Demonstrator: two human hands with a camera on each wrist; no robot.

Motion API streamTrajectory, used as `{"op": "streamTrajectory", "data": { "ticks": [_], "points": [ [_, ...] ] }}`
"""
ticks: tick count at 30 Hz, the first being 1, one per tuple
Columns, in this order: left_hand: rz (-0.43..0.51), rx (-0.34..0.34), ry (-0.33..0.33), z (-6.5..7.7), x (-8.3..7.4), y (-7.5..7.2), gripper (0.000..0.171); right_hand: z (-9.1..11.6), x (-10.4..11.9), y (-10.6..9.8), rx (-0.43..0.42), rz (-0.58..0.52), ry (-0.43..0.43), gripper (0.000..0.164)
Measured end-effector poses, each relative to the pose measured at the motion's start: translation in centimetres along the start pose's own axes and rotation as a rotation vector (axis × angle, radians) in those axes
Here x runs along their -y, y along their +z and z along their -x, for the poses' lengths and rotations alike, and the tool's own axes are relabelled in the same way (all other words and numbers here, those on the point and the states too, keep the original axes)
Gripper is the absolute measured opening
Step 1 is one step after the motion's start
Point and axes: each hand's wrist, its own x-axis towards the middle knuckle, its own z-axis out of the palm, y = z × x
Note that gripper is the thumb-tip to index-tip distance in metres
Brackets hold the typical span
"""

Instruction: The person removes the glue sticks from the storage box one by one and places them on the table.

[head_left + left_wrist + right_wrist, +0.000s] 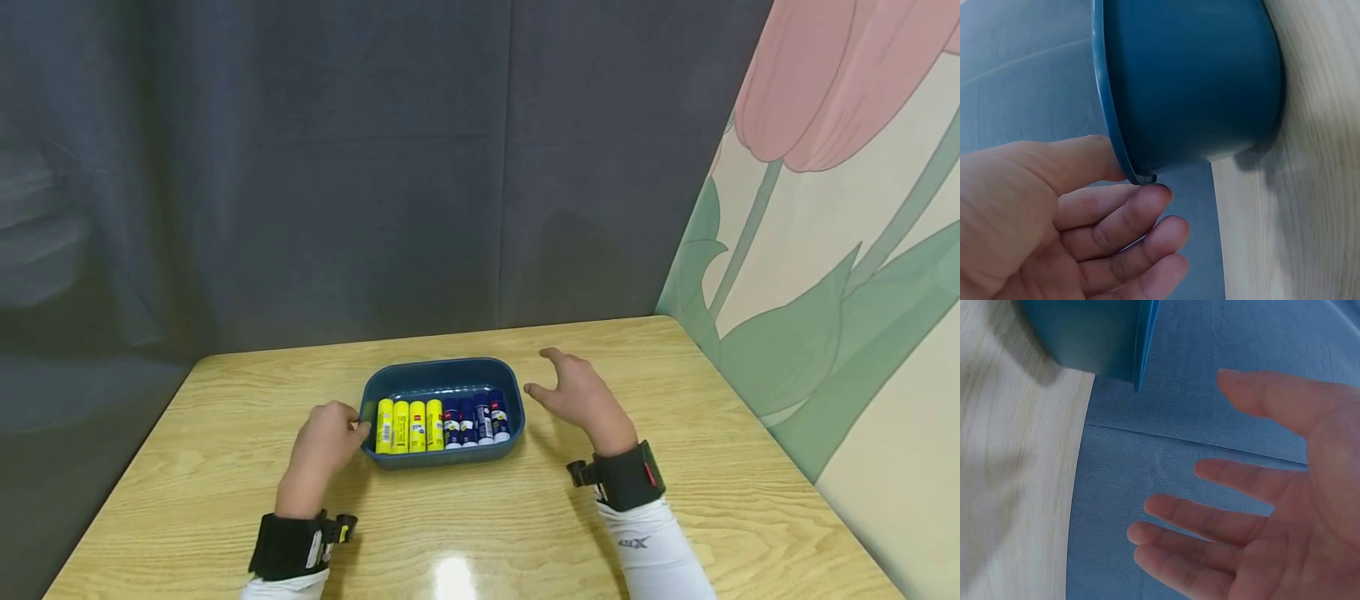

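Observation:
A dark blue plastic bin (450, 457) stands on the wooden table, holding a row of glue sticks. Several yellow glue sticks (417, 427) fill the left part, and several dark blue glue sticks (476, 421) with white bands lie to the right of them. My left hand (326, 442) pinches the bin's left rim; in the left wrist view the thumb lies against the rim and the fingertips touch its underside. To the right of the bin, my right hand (581, 396) hovers apart from it, thumb and fingers spread, holding nothing.
The light wooden table (247, 433) reaches back to a dark grey-blue curtain (375, 183). At the right rises a wall (795, 333) painted with pink tulips and green leaves. Each wrist wears a black band with a small camera.

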Motion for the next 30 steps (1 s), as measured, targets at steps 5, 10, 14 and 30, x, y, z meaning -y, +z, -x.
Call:
{"op": "streamTrajectory", "data": {
  "ticks": [5, 10, 14, 30],
  "points": [
    [0.005, -0.006, 0.023, 0.1, -0.8, 0.5, 0.025, 0.0, -0.2, 0.1, 0.005, 0.007, 0.01, 0.065],
    [0.011, -0.001, 0.033, 0.0, -1.5, 1.1, 0.025, 0.0, -0.4, 0.2, 0.009, 0.003, 0.019, 0.066],
    [0.013, -0.001, 0.039, -0.1, -2.0, 1.5, 0.019, 0.0, -0.5, 0.2, 0.006, 0.009, 0.021, 0.064],
    [0.001, 0.007, 0.08, 0.1, -3.3, 2.7, 0.021, 0.4, -0.8, 0.5, 0.07, 0.022, 0.1, 0.053]
  ]
}}
